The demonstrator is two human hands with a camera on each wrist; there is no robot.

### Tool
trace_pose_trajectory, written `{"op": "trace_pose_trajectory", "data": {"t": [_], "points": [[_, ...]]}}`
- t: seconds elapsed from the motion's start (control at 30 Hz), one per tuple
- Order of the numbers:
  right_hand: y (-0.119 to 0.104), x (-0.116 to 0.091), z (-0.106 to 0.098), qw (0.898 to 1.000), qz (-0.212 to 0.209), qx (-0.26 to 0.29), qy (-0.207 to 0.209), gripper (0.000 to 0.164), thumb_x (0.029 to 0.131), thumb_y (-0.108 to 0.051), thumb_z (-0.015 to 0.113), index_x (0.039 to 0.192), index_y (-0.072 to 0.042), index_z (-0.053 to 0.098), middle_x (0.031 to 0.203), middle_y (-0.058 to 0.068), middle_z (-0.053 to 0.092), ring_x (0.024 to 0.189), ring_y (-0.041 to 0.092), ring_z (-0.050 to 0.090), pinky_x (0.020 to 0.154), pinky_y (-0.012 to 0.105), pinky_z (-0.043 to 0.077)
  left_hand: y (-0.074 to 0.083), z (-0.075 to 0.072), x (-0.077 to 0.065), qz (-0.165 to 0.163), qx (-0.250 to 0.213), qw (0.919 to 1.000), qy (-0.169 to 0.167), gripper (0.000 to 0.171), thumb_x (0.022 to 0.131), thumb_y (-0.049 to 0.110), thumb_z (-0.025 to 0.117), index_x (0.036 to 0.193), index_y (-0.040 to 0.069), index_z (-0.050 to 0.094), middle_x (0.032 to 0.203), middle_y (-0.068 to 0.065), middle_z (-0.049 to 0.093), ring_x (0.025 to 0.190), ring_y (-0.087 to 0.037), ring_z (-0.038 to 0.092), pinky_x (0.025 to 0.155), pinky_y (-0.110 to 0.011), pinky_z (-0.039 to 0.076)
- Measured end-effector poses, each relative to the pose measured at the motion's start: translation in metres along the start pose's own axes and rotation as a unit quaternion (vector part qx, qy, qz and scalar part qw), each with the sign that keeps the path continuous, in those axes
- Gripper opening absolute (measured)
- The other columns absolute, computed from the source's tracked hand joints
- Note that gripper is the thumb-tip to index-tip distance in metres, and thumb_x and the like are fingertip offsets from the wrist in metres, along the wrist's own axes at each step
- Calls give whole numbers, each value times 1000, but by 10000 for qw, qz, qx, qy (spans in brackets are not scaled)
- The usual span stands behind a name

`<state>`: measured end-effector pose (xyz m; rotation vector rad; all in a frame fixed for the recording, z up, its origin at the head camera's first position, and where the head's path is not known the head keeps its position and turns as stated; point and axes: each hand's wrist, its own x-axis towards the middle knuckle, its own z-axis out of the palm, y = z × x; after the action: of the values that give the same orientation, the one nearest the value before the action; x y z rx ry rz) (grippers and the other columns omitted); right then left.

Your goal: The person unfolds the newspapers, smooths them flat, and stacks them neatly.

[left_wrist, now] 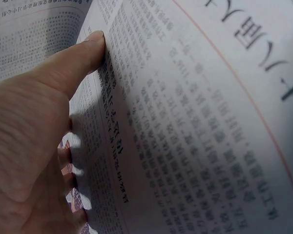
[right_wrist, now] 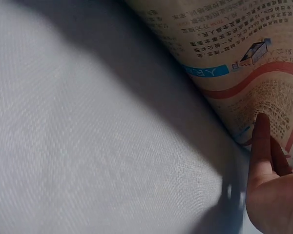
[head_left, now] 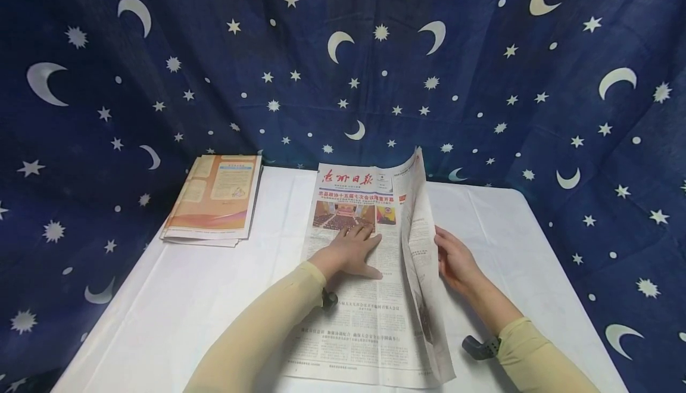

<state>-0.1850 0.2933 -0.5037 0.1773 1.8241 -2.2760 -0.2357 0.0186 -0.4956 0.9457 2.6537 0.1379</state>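
Note:
A newspaper (head_left: pixel 354 292) with a red masthead lies on the white table, its right-hand sheets raised in a curved fold. My left hand (head_left: pixel 354 250) rests on the front page, fingers spread just below the printed photo. In the left wrist view the left hand (left_wrist: pixel 44 107) has its thumb against a column of text beside the curving page. On the other side, my right hand (head_left: pixel 455 256) holds the raised right edge. The right wrist view has the right hand (right_wrist: pixel 271 180) with a digit against the printed sheet; the rest of its grip is partly hidden.
At the back left of the white table (head_left: pixel 498 226) lies a stack of orange-covered printed papers (head_left: pixel 214 196). A dark blue curtain (head_left: pixel 311 41) with moons and stars hangs behind and beside the table. Each wrist carries a small black device (head_left: pixel 479 347).

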Motion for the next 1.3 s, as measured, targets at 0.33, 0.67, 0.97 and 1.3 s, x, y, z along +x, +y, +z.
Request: {"op": "trace_pose_trajectory", "data": {"t": [0.33,0.67,0.97,1.3], "points": [[-1,-1,-5,9709,-232,-2286,677,71,110,-27,45,166,-31,1,162,15,36,140,31,46,106,31,46,-1,-3,0,23,-165,9998,-65,100,85,74,63,164,25,26,171,-6,14,157,-29,10,124,-54,11],[-2,0,6,9780,-595,-1935,501,68,111,-20,43,167,-29,5,150,24,48,106,9,67,84,24,56,9,-13,8,21,-2814,9567,750,82,104,55,45,167,19,7,167,-6,28,152,-27,29,123,-45,22],[-4,4,28,9752,-498,-2107,469,64,111,-16,35,166,-32,7,152,23,44,117,29,64,86,31,58,43,-24,15,128,-5547,8256,1021,92,102,61,48,164,29,-12,163,-21,31,123,-33,63,93,-44,58],[1,5,31,9692,-580,-2349,459,65,111,-16,35,166,-36,6,154,21,43,125,35,60,90,32,56,49,-24,17,-151,-4382,8876,1407,82,105,19,43,163,12,-16,152,-31,43,113,-30,67,93,-39,55]]}}
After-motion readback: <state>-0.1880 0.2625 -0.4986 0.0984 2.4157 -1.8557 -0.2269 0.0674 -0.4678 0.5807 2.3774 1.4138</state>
